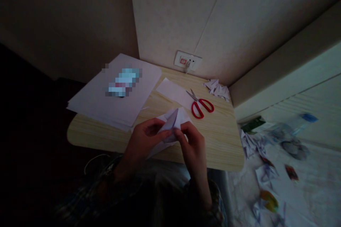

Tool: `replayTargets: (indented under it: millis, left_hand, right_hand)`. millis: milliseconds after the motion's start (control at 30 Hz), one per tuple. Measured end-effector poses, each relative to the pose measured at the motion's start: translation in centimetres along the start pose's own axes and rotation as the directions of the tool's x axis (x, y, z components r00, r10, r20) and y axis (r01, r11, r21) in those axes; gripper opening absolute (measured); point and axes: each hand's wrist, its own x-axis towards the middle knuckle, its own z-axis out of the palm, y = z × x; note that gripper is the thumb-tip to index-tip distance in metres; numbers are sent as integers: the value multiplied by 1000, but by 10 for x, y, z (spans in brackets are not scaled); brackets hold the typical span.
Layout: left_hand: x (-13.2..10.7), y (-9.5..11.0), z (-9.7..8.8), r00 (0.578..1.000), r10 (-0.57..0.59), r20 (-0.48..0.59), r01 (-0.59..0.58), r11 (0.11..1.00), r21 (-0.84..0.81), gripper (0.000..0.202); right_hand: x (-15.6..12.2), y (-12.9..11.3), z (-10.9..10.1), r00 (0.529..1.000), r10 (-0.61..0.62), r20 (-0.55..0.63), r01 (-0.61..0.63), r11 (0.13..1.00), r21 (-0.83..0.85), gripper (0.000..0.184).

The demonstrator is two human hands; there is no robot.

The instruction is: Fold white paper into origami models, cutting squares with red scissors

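Observation:
A partly folded piece of white paper (pixel 174 118) stands up in a point above the near edge of a small light wooden table (pixel 223 131). My left hand (pixel 142 142) pinches its left side, fingers closed on the fold. My right hand (pixel 193 145) pinches the right side, thumb and fingers pressed on the paper. Both hands meet over the table's front edge.
Red-handled scissors (pixel 201 106) lie right of a flat white sheet (pixel 173 92). A stack of white paper (pixel 114 90) covers the table's left. Folded paper pieces (pixel 218 88) sit in the back corner by a wall socket (pixel 188 61). More folded pieces and clutter (pixel 266 156) lie on the right surface.

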Motion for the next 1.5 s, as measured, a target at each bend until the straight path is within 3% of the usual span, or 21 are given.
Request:
replayTargets:
  millis: [200,300,467,567,767,967,1133,1233,1367,1500]
  left_hand:
    - [3,0,-1,994,-8,109,14,998,-58,29]
    - [5,-1,-2,988,-22,151,37,995,-96,35]
    - [6,2,-3,982,-50,182,52,999,-6,12]
    - [8,1,-4,989,-48,141,47,999,14,13]
    - [13,-6,-7,995,-39,96,26,990,136,26]
    - [14,-3,-7,1000,-10,28,6,986,169,33]
    - [18,-7,-10,998,43,-54,-34,986,161,24]
    - [20,-11,-11,999,40,-13,-39,994,104,18]
    - [20,-13,-12,993,-31,110,28,999,31,27]
    - [20,-12,-11,996,-62,70,58,996,62,21]
  right_hand:
    - [0,3,2,996,55,-76,-55,998,6,26]
    - [-1,4,4,997,45,-60,-47,999,-25,27]
    - [2,5,1,997,65,50,-65,998,-2,24]
    - [5,7,0,994,59,87,-60,998,3,19]
    - [8,13,5,995,90,45,-91,995,27,23]
    - [10,17,9,999,44,3,-44,999,2,25]
    - [13,23,5,984,116,137,-119,993,10,17]
    - [14,27,4,985,140,103,-142,990,11,19]
    - [15,29,4,992,128,-8,-128,991,42,22]
    - [14,25,4,991,130,20,-131,989,65,21]
